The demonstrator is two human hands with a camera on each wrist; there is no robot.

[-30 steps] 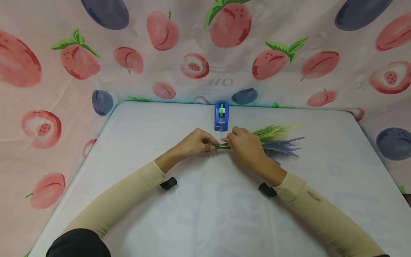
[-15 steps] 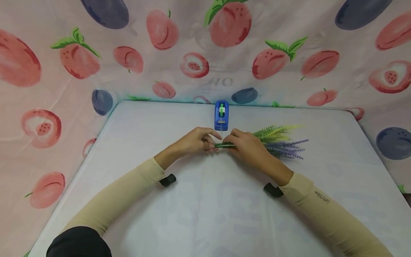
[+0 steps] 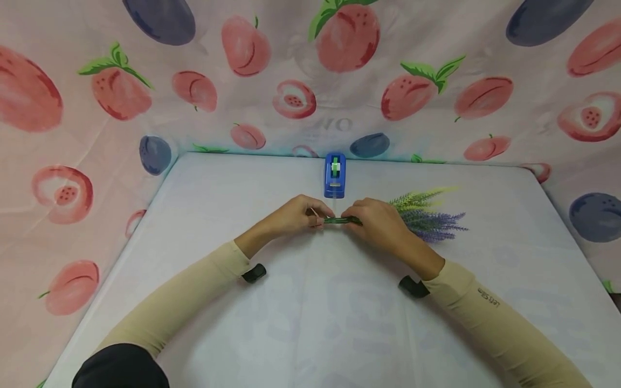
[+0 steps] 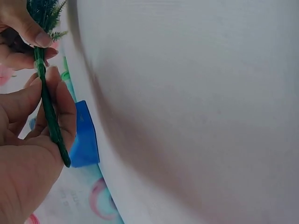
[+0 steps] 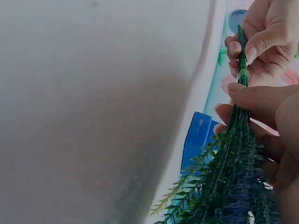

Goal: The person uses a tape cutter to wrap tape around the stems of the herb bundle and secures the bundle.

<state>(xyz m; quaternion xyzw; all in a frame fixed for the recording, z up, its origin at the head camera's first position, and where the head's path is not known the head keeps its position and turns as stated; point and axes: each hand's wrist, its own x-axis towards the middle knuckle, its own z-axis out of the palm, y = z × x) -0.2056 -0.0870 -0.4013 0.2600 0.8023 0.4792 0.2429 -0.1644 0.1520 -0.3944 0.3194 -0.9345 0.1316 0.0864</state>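
A bunch of artificial flowers [image 3: 432,225], yellow-green and purple, lies sideways above the table, its blossoms to the right. My left hand [image 3: 299,213] pinches the lower green stems [image 4: 49,109] between thumb and fingers. Nearer the blossoms, my right hand [image 3: 377,220] holds the same stems, its thumb pressing on them in the right wrist view. Between the two hands, a pale band, apparently tape [image 5: 243,74], circles the stems. Just behind the hands stands a blue tape dispenser [image 3: 335,186]. My right hand hides the middle of the bunch in the head view.
The white-covered table [image 3: 310,323] reaches back to a fruit-patterned cloth [image 3: 291,64] hanging behind it and at the left. Dark wrist-mounted devices [image 3: 413,287] stick out under both sleeves, close to the tabletop.
My right hand has shifted slightly right along with the blossoms, and more stem shows between the hands. A low purple sprig is no longer apart from the bunch. My left index finger lifted, then lowered.
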